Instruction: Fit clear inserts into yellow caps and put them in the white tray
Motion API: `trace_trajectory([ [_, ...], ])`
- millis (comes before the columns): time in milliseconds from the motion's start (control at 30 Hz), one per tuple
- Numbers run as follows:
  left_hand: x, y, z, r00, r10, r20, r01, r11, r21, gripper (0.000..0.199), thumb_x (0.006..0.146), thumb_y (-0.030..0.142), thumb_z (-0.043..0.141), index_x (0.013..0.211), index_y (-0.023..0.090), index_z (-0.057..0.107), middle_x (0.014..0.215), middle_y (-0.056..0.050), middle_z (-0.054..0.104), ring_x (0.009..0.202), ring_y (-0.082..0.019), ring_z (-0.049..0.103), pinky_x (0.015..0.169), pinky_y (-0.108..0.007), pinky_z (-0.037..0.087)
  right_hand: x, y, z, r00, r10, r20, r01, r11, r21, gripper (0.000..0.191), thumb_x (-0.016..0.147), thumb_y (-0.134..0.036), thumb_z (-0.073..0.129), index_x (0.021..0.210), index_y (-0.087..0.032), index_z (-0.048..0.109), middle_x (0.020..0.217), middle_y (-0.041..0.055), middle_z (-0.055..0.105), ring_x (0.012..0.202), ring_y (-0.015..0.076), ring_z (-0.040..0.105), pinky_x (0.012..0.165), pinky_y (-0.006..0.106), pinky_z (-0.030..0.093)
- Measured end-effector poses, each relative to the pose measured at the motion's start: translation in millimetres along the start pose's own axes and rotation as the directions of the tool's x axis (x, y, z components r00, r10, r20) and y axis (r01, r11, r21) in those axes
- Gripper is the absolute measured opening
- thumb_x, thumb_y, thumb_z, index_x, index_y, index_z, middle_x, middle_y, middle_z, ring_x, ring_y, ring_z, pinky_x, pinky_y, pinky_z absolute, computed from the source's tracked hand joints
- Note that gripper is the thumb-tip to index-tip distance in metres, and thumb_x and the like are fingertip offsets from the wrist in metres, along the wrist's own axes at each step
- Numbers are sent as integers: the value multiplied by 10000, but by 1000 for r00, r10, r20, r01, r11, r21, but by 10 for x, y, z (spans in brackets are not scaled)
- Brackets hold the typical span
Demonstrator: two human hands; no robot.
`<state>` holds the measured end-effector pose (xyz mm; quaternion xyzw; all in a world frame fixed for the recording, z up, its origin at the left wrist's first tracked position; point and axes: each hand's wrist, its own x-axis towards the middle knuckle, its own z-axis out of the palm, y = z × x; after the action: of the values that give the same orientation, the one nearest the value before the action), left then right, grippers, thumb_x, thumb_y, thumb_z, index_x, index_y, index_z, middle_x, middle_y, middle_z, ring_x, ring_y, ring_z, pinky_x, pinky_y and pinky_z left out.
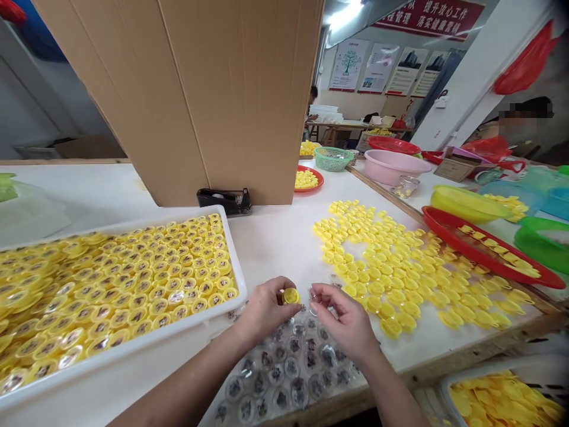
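Between the thumb and fingers of my left hand [268, 305] is a small round yellow plastic piece [291, 295]. Just to its right, my right hand [340, 314] pinches a small clear round disc [313, 298]. Below both hands spreads a layer of clear round pieces with dark printed pictures [291, 367]. Many loose yellow round pieces [386, 267] lie on the white table to the right. A white tray [237, 270] at the left is filled with rows of yellow pieces bearing printed pictures [178, 273].
A tall cardboard box [231, 101] stands behind the tray, with a black tape dispenser [224, 201] at its foot. Along the right lie a red tray [484, 252], a yellow basin [466, 201] and a pink basin [393, 166]. Other people are partly visible farther back.
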<state>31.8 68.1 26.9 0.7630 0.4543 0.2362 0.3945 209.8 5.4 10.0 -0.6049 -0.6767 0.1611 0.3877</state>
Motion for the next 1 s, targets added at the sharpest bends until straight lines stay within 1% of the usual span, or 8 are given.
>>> trace_trajectory([
  [133,-182,48,-61,998,-25,54,39,966,-256,199,702,282,675,864,181,617,628,46,526,557,-88,448,509,-190,333,-114,-196,-2,999,-41,3,39,963,266,235,879,-234,554,1108,-197,585,958,51,637,820,164,610,731,280,523],
  [300,-295,117,-84,984,-7,180,90,884,-459,285,712,201,659,996,178,658,685,22,583,562,-79,455,516,-187,352,-74,-342,0,991,-134,13,128,968,215,245,864,-172,547,1099,-205,609,962,58,630,788,168,595,700,303,511],
  [400,-340,110,-89,961,-9,277,199,717,-668,337,758,236,647,1088,169,626,842,-32,648,669,-101,557,624,-217,452,-60,-379,-17,987,-162,-3,160,976,148,261,868,-169,538,1118,-206,602,946,61,628,778,171,596,684,303,514],
  [500,-367,60,-50,946,-70,317,308,497,-811,321,790,335,638,1043,139,612,958,-81,655,814,-150,627,770,-298,507,-64,-405,-45,984,-175,19,172,979,110,240,869,-173,524,1091,-207,610,922,62,632,767,175,597,677,302,514],
  [567,-367,17,-3,943,-130,307,332,419,-845,331,779,383,652,991,137,583,876,-69,665,741,-145,646,721,-293,526,-66,-420,-60,983,-173,64,165,980,108,237,865,-166,520,1080,-208,610,923,63,633,772,178,598,676,299,512],
  [700,-341,-48,64,941,-169,295,338,370,-865,366,751,389,690,977,151,530,718,-31,656,560,-113,623,518,-194,482,-53,-449,-79,978,-162,130,142,979,149,236,852,-144,526,1063,-213,606,913,48,625,757,166,593,661,286,506],
  [867,-332,-55,35,917,-128,379,399,245,-883,313,771,354,682,965,135,573,771,-54,656,589,-108,636,502,-160,467,-52,-480,-94,970,-211,124,189,967,170,267,861,-132,508,1099,-219,592,961,57,626,809,172,594,699,299,519],
  [1000,-352,-36,29,903,-147,403,425,188,-885,269,779,358,674,905,138,586,717,-29,633,523,-78,599,429,-124,390,-92,-482,-90,963,-247,111,234,966,112,316,867,-129,498,1158,-230,569,1032,71,621,882,183,604,734,302,534],
])
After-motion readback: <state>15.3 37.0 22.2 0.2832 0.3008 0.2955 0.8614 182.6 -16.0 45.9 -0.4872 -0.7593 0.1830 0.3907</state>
